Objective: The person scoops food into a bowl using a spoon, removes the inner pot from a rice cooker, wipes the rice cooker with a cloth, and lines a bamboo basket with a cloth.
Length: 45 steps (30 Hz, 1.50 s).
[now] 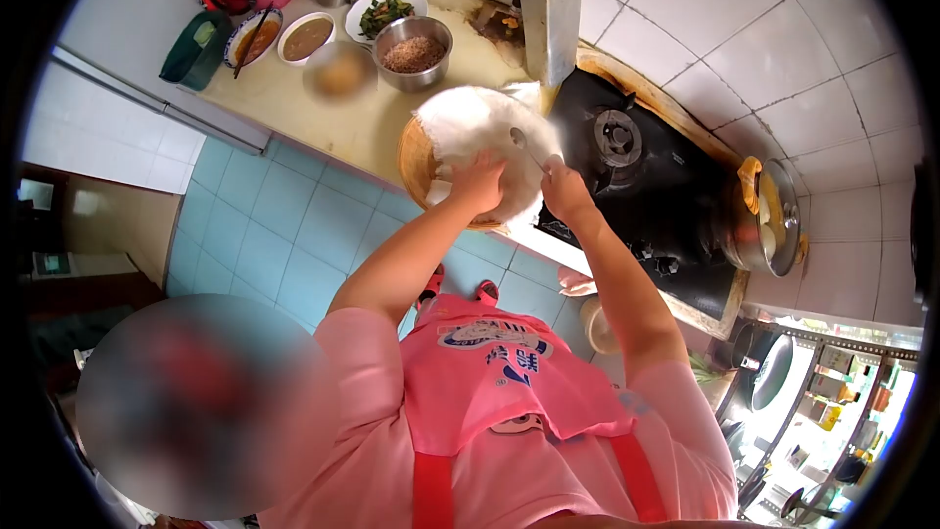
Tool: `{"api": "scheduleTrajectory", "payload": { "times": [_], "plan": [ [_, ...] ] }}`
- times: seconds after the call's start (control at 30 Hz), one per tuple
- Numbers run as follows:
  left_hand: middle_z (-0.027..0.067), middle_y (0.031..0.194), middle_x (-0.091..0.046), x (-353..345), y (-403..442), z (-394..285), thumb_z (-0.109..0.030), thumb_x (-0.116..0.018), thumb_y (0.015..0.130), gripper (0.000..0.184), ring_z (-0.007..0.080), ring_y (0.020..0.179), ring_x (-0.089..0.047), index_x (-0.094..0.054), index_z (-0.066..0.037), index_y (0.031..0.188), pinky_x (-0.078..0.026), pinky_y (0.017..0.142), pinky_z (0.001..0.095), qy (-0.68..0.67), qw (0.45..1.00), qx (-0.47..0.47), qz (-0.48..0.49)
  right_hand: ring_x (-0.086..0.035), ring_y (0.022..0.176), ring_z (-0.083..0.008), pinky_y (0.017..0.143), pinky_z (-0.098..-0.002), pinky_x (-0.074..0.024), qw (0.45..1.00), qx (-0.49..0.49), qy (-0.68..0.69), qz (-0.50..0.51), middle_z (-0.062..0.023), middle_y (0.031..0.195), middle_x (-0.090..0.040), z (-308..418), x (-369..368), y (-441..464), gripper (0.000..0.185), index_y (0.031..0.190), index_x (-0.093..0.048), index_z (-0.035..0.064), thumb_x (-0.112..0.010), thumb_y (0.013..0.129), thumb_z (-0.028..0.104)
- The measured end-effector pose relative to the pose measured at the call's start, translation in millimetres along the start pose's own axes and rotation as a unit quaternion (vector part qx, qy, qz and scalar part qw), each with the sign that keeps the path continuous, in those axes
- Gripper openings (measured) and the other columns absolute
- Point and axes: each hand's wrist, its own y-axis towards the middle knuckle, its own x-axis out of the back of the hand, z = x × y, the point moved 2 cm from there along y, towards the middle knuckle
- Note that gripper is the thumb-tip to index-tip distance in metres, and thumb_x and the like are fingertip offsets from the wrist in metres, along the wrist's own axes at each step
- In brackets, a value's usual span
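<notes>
A round woven basket lined with white cloth sits at the counter's end beside the stove. My left hand lies on the cloth with its fingers spread, at the basket's near side. At the basket's right edge, my right hand is closed around the handle of a metal spoon, whose bowl is over the cloth. What lies inside the cloth is too pale to make out.
Behind the basket stand a steel bowl of brown grains, a plate of greens and a bowl of brown sauce. A black gas stove is at the right, with a glass-lidded pot on its far end.
</notes>
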Motion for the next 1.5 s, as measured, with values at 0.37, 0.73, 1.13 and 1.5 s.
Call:
{"api": "scheduleTrajectory", "payload": {
  "times": [0.37, 0.73, 1.13, 1.5],
  "plan": [
    [0.0156, 0.133, -0.051, 67.4, -97.0, 16.8, -0.019, -0.061, 0.088, 0.046, 0.0304, 0.124, -0.048, -0.049, -0.004, 0.130, -0.041, 0.099, 0.0427, -0.293, 0.928, -0.039, -0.228, -0.058, 0.077, -0.0463, 0.064, -0.0454, -0.0468, 0.973, 0.168, 0.149, -0.047, -0.0268, 0.081, -0.059, 29.4, 10.9, -36.0, 0.014, 0.102, -0.053, -0.0005, -0.049, 0.096, 0.012],
    [0.0138, 0.139, -0.043, 78.8, -267.2, 63.4, -0.048, -0.041, 0.097, 0.062, 0.0268, 0.127, -0.043, -0.031, -0.010, 0.145, -0.037, 0.105, 0.0422, -0.794, 0.605, -0.007, -0.056, -0.041, 0.054, -0.0070, 0.049, -0.0220, -0.0343, 0.743, 0.071, 0.415, 0.520, 0.0003, 0.065, -0.045, 223.1, -68.6, -131.5, 0.023, 0.100, -0.053, 0.0071, -0.042, 0.101, 0.027],
    [0.0160, 0.122, -0.058, 129.6, -431.0, 305.1, -0.039, -0.035, 0.102, 0.046, 0.0255, 0.109, -0.057, -0.046, -0.006, 0.132, -0.051, 0.087, 0.0356, -0.775, 0.609, 0.142, -0.092, -0.053, 0.067, -0.0133, 0.059, -0.0278, -0.0458, 0.742, 0.170, 0.279, 0.585, -0.0058, 0.079, -0.055, 472.9, -238.8, -149.7, 0.023, 0.106, -0.054, 0.0027, -0.044, 0.098, 0.022],
    [0.0103, 0.127, -0.056, 152.7, -440.6, 492.2, -0.020, -0.041, 0.095, 0.039, 0.0219, 0.117, -0.052, -0.048, -0.007, 0.131, -0.041, 0.096, 0.0374, -0.742, 0.629, 0.225, -0.063, -0.062, 0.086, -0.0233, 0.078, -0.0343, -0.0502, 0.895, 0.130, 0.215, 0.368, -0.0116, 0.106, -0.064, 529.4, -368.1, -11.6, 0.043, 0.128, -0.052, 0.0060, -0.057, 0.090, 0.025]
  ]
}}
